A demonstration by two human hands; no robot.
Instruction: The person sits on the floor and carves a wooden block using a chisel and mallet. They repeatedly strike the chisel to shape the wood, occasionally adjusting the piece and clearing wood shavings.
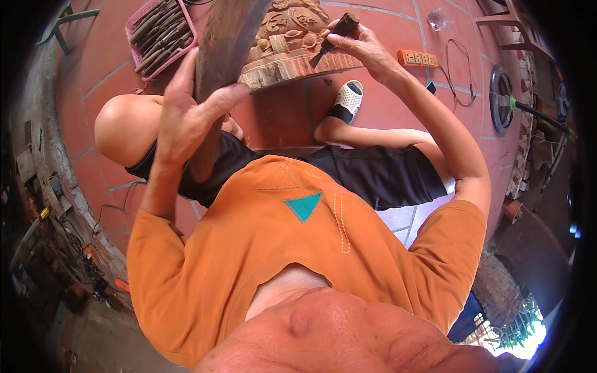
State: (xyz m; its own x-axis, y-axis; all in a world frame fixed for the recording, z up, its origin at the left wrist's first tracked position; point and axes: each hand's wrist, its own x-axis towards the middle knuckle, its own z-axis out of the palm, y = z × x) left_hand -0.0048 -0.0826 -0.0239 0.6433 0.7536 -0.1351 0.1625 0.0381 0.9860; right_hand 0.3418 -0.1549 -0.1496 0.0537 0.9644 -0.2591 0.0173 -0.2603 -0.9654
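A long, dark wooden mallet (225, 46) passes through my left hand (198, 118), its broad part rising to the picture's upper edge. My thumb lies along one side of it, and its narrower end shows below my palm. My right hand (367, 53) pinches a short chisel (336, 35) with a dark handle, its blade slanting down to the left. The blade tip is close to the edge of a carved wooden block (280, 69); whether they touch I cannot tell. Raised relief covers the block's top, and the mallet hides its left part.
On the red tiled floor, a pink basket (144, 73) full of chisels stands at the far left. An orange power strip (417, 58) with a cable lies right of my right hand. A round fan-like thing (501, 99) and a chair (519, 43) are farther right. My sandalled foot (348, 102) is below the block.
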